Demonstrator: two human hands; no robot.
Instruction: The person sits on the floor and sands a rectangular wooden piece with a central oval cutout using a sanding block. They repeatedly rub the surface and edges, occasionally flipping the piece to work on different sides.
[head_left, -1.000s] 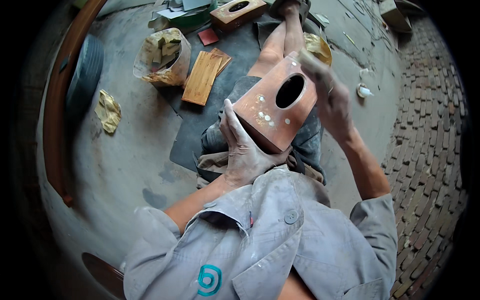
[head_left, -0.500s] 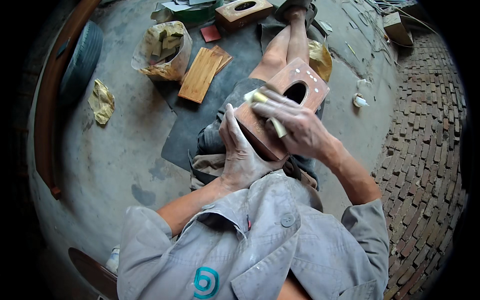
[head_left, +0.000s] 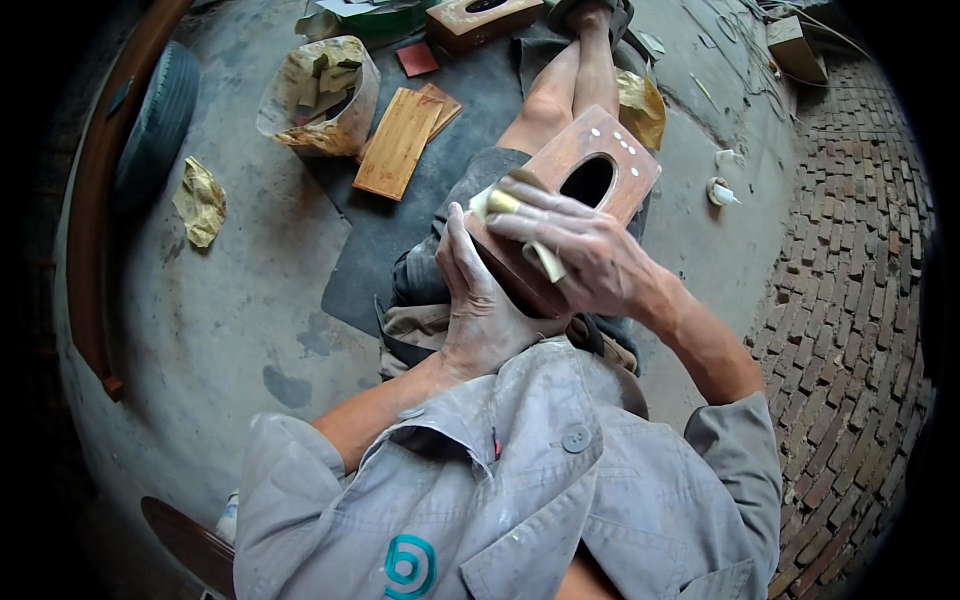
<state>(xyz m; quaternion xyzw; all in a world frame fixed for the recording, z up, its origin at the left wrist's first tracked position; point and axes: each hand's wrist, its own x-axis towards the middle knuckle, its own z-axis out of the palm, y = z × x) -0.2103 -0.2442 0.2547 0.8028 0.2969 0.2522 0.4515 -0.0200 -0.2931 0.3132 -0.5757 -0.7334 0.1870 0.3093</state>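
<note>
A reddish wooden tissue box (head_left: 632, 182) with an oval opening and white inlaid dots rests tilted on my lap. Dust-covered, my left hand (head_left: 481, 310) grips the near left end of the box, its fingers along the side. Across the box's top lies my right hand (head_left: 590, 245), its fingers closed over a folded piece of pale yellow sandpaper (head_left: 503, 202) that presses on the wood left of the opening. Part of the sandpaper sticks out below the fingers; the rest is hidden under them.
A translucent bin (head_left: 362, 105) of sandpaper scraps stands at the far left beside wooden boards (head_left: 397, 145). Another wooden tissue box (head_left: 470, 28) and a red square (head_left: 417, 59) lie beyond. Crumpled sandpaper (head_left: 200, 203), a tyre (head_left: 160, 130) and a small white bottle (head_left: 722, 194) are on the floor.
My right hand and the sandpaper have shifted slightly left and toward me over the box top. My left hand keeps its hold, and the view has tilted a little.
</note>
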